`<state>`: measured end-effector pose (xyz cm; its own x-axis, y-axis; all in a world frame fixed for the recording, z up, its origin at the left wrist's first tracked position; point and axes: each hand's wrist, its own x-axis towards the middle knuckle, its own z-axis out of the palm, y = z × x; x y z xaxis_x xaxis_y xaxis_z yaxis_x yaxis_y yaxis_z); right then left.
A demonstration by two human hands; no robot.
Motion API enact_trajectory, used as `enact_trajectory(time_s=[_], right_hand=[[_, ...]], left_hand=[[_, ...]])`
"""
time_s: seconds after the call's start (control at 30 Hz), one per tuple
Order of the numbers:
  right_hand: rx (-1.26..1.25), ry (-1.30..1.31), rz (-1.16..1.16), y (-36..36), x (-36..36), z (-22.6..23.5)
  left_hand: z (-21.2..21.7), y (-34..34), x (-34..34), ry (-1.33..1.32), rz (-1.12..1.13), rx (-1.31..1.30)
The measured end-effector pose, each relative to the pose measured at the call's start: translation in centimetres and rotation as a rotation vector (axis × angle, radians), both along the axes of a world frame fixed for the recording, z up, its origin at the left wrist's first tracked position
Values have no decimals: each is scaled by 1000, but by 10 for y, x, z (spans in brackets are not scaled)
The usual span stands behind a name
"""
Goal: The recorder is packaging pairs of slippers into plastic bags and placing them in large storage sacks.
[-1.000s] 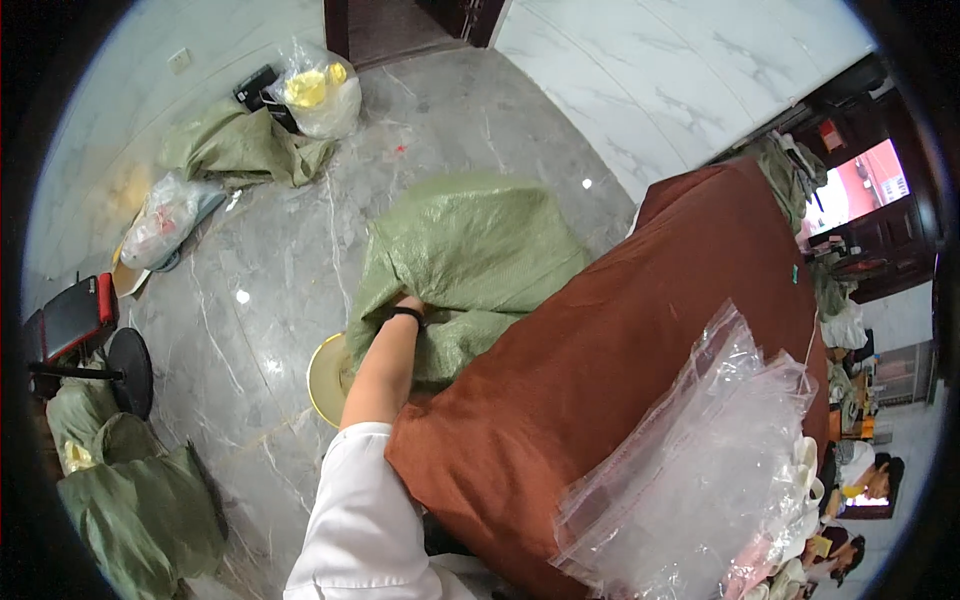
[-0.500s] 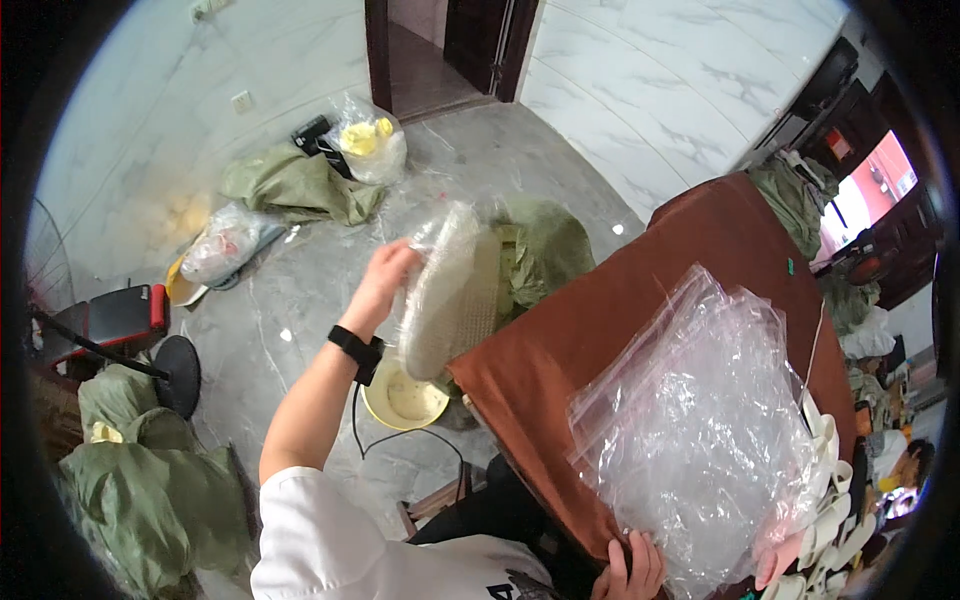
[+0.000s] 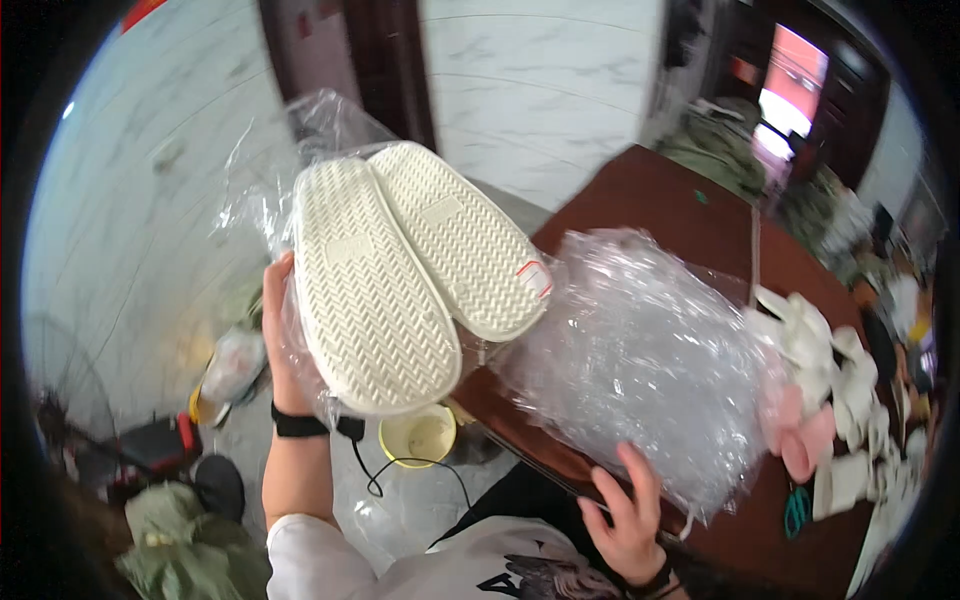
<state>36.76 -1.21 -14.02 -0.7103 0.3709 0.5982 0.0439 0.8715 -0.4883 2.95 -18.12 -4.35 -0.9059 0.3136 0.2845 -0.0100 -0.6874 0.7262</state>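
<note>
At left, my left fingers (image 3: 275, 295) grip cream, herringbone-patterned flat soles (image 3: 370, 295) through loose clear plastic (image 3: 335, 122), whose slackness could let them slip. My right fingers (image 3: 640, 480) spread open near transparent plastic bags (image 3: 650, 350).

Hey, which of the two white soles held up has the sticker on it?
The sole on the picture's right, farther from the left hand: a red-marked sticker sits near its lower end, while the other sole shows none.

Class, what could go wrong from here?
The white soles might slip, since the left hand holds them from one side, in slick clear plastic. The black cable looped beside the yellow bucket could snag. The clear bags near the table's edge might slide off.
</note>
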Motion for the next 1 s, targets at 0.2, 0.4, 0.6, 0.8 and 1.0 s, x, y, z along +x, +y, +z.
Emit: enact_trajectory(time_s=[0.2,0.4,0.6,0.8,1.0], right_hand=[[522,186,-204,18,-24,57],[257,337,-153,58,10,74],[-596,605,-256,124,38,60],[-139,-81,-601,167,71,-33],[-171,-89,-568,166,74,-32]], left_hand=[[23,51,100,-104,-363,-126],[77,80,160,95,-736,-56],[47,138,116,483,-536,-244],[-94,168,48,710,-310,-712],[-88,176,54,1031,-267,-897]])
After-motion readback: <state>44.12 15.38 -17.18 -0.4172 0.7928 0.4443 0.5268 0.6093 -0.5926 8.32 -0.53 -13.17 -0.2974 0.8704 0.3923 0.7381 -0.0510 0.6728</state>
